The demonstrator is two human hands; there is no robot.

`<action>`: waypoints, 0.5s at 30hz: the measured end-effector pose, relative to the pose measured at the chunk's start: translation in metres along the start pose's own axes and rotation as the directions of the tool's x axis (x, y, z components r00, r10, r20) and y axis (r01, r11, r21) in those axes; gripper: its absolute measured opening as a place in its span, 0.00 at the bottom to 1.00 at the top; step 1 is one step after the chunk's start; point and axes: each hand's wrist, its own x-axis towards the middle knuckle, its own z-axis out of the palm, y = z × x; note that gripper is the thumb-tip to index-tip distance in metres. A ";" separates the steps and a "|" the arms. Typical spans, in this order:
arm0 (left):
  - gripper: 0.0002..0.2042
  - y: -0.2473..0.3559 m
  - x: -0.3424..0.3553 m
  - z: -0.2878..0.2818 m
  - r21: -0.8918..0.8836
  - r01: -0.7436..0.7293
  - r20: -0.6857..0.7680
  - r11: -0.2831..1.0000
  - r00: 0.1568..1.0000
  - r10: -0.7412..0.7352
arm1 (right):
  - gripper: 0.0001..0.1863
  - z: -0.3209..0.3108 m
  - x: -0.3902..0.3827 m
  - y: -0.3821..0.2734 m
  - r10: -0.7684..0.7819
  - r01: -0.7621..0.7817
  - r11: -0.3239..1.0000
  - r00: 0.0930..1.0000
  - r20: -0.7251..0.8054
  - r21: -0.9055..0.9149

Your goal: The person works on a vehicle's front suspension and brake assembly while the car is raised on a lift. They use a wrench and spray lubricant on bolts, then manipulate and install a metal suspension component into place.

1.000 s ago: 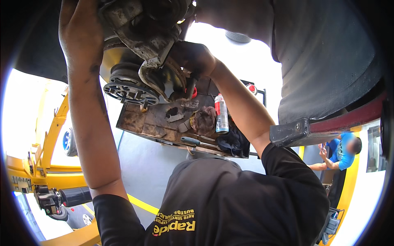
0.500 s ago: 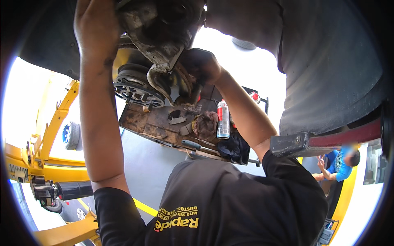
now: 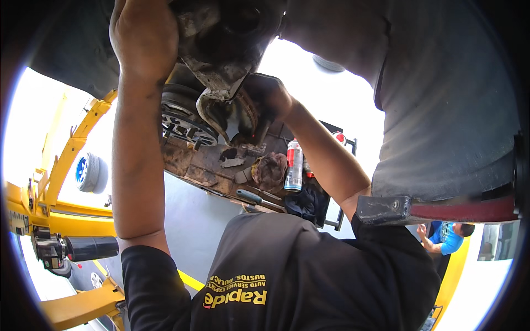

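Observation:
My left hand (image 3: 144,38) reaches up against the left side of a grimy metal car assembly (image 3: 221,44) overhead; its fingertips are hidden at the top edge. My right hand (image 3: 268,96) has curled fingers at the right of a bent metal bracket (image 3: 212,118) below that assembly, and what it grips is hidden. Behind my left forearm, a round hub part with a black slotted face (image 3: 185,127) shows partly. Beneath them a grimy cart (image 3: 193,165) carries a spray can (image 3: 293,171), a crumpled dirty rag (image 3: 268,172), a black cloth (image 3: 303,205) and a tool with a gray-blue handle (image 3: 248,196).
Dark wheel-well liner (image 3: 441,99) fills the upper right, above a red and gray bar (image 3: 458,209). A yellow lift frame (image 3: 77,143) and a tire (image 3: 88,172) stand at left. A co-worker in blue (image 3: 444,237) is at far right, partly behind the bar.
The view has shifted, so the car parts and my arms sit further right and the cart slightly lower. More of the hub is behind my left forearm, and the bar hides more of the co-worker.

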 end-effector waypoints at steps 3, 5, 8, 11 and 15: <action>0.20 -0.003 -0.026 -0.018 0.048 0.060 -0.144 0.997 0.988 -0.052 | 0.15 -0.012 0.000 0.014 0.027 -0.034 0.986 0.999 0.047 0.166; 0.20 -0.006 -0.046 -0.028 -0.004 0.101 -0.157 0.995 0.983 -0.101 | 0.15 -0.018 -0.001 0.021 0.134 -0.170 0.896 0.984 0.115 0.410; 0.20 -0.014 -0.075 -0.025 -0.079 0.149 -0.140 0.986 0.977 -0.159 | 0.16 -0.015 -0.002 0.023 0.411 -0.401 0.329 0.876 0.253 0.855; 0.20 -0.020 -0.093 -0.013 -0.127 0.196 -0.105 0.972 0.972 -0.209 | 0.11 -0.003 -0.001 0.013 -0.009 -0.019 0.956 0.996 0.093 0.293; 0.20 -0.020 -0.105 -0.012 -0.162 0.200 -0.090 0.966 0.972 -0.216 | 0.15 0.004 0.000 -0.008 0.117 -0.118 0.992 0.992 0.041 0.039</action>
